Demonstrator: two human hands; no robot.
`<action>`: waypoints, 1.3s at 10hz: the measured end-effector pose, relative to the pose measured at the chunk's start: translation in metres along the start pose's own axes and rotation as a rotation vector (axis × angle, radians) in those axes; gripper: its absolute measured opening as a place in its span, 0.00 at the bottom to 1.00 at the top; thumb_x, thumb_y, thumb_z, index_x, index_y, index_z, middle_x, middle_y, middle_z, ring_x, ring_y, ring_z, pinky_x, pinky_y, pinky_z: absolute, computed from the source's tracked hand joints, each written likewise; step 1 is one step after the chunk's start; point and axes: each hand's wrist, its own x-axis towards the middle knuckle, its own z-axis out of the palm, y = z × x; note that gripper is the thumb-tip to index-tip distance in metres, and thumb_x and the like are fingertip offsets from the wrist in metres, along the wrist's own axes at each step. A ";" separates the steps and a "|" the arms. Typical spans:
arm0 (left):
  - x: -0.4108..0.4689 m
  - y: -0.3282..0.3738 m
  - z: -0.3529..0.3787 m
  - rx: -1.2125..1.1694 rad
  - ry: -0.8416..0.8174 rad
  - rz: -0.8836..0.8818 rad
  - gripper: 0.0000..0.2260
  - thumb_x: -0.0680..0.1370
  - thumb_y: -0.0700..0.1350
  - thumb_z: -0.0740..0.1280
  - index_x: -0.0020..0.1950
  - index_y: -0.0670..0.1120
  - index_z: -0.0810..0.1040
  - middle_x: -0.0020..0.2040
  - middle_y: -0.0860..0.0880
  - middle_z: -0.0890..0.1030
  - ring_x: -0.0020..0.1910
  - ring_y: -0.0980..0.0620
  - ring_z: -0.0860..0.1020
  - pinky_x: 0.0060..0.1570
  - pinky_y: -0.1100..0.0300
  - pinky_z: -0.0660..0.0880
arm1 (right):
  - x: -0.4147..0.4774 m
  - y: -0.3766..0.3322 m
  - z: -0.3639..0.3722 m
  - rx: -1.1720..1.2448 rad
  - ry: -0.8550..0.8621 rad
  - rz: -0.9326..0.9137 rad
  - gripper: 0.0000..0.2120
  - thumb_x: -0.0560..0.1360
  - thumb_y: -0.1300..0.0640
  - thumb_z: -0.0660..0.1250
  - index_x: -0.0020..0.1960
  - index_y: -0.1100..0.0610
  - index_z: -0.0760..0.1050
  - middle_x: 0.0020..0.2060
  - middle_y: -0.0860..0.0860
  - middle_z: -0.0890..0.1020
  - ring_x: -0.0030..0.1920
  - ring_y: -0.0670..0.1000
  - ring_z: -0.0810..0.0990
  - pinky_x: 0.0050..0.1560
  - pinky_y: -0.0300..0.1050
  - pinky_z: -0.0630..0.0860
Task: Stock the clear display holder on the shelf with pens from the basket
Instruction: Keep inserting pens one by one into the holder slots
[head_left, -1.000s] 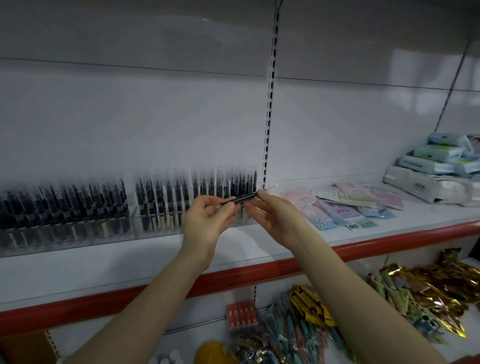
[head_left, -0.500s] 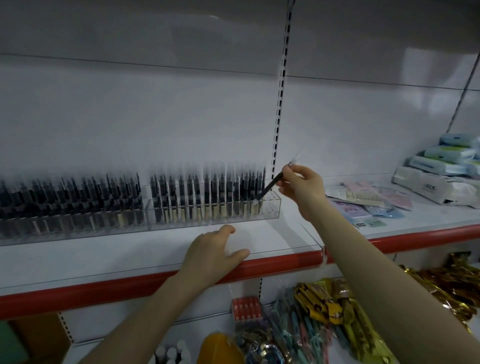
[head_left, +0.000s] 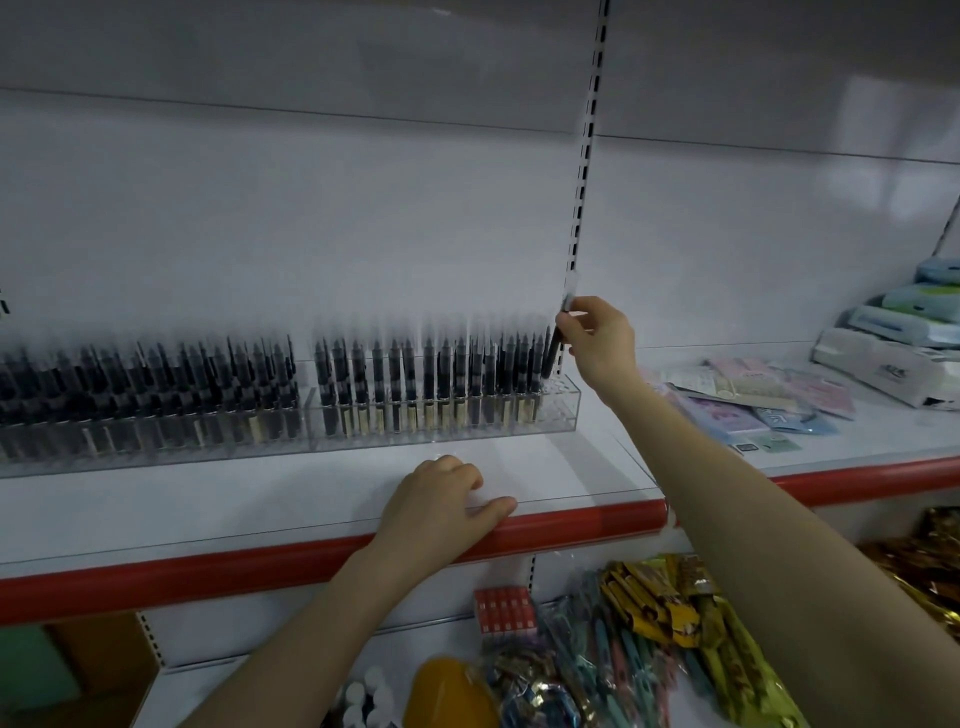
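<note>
Right hand (head_left: 597, 340) pinches black pen (head_left: 550, 356) near its top, almost upright at right end of clear display holder (head_left: 563, 413), beside filled rows. Left hand (head_left: 436, 506) rests loosely on shelf edge (head_left: 571, 519), holding nothing. Best: keep pen vertical, seat tip in free slot

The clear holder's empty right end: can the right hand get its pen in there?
Probably yes: the right hand pinches the pen nearly upright at the free end of the clear holder, nothing between.

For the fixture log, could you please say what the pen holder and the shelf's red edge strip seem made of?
Pen holder: clear glossy plastic, probably acrylic; the pens show through its walls. Red edge strip: smooth, faintly shiny, perhaps plastic or painted metal.
</note>
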 end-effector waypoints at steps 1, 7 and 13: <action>0.000 0.000 0.001 -0.007 0.004 0.004 0.22 0.76 0.62 0.60 0.60 0.47 0.75 0.59 0.51 0.75 0.58 0.53 0.71 0.57 0.60 0.69 | 0.003 0.000 0.002 -0.018 -0.013 0.006 0.12 0.78 0.61 0.61 0.60 0.63 0.73 0.48 0.58 0.80 0.45 0.53 0.77 0.48 0.44 0.72; 0.000 0.000 0.002 -0.019 0.040 0.013 0.23 0.76 0.62 0.60 0.61 0.47 0.75 0.59 0.51 0.75 0.59 0.54 0.71 0.57 0.60 0.69 | -0.003 0.026 0.012 -0.159 -0.141 0.128 0.14 0.78 0.60 0.62 0.62 0.63 0.72 0.51 0.61 0.81 0.51 0.58 0.80 0.42 0.42 0.71; -0.076 -0.043 0.011 -0.147 0.319 0.574 0.12 0.74 0.47 0.64 0.47 0.39 0.81 0.46 0.43 0.83 0.49 0.48 0.78 0.54 0.55 0.73 | -0.171 -0.021 0.027 0.021 0.113 -0.060 0.06 0.78 0.59 0.62 0.44 0.53 0.75 0.36 0.49 0.80 0.41 0.49 0.80 0.46 0.48 0.80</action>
